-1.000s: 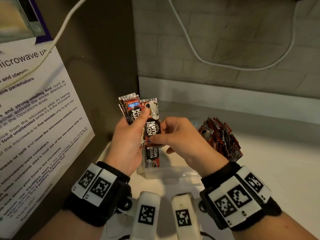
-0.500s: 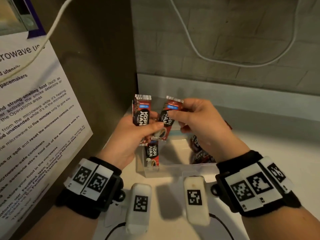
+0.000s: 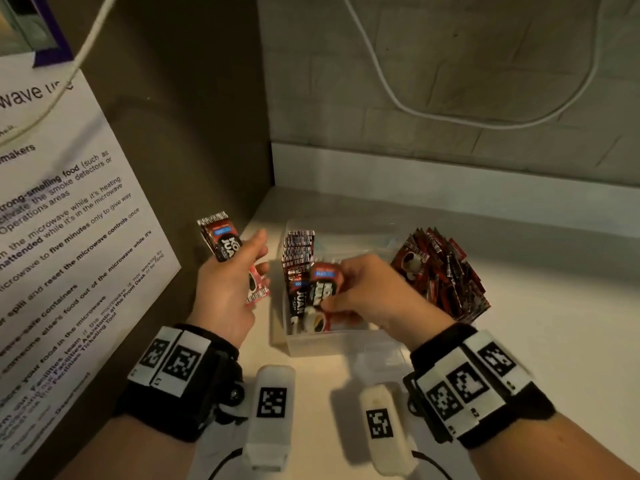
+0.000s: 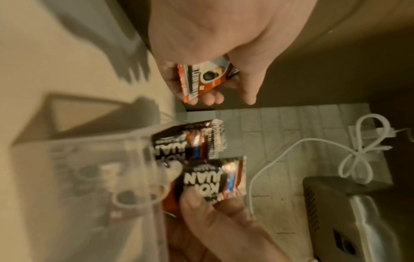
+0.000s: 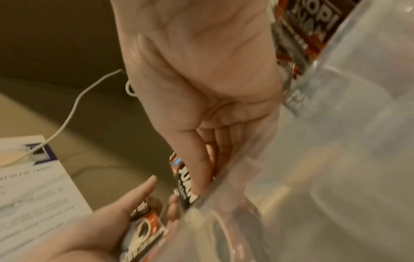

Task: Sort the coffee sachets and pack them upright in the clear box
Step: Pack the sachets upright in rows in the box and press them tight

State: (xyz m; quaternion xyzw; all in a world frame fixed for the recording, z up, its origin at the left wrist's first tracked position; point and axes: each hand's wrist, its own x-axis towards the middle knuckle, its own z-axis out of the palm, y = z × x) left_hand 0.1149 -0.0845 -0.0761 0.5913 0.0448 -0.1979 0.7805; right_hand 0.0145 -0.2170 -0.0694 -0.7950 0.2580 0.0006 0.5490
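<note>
sachets (image 3: 323,289): glossy foil, crinkled, shiny seams | clear box (image 3: 332,342): transparent smooth plastic | bench (image 3: 540,334): smooth matt pale | notice (image 3: 69,237): matt white paper | wall (image 3: 450,64): rough matt tile | cable (image 3: 433,116): smooth white plastic

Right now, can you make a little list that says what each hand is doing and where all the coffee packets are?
left hand: grips a small bunch of sachets, beside the box
right hand: pinches one sachet, lowering it into the box
clear box: a few sachets standing upright at its left end
loose pile: unsorted sachets, right of the box
</note>
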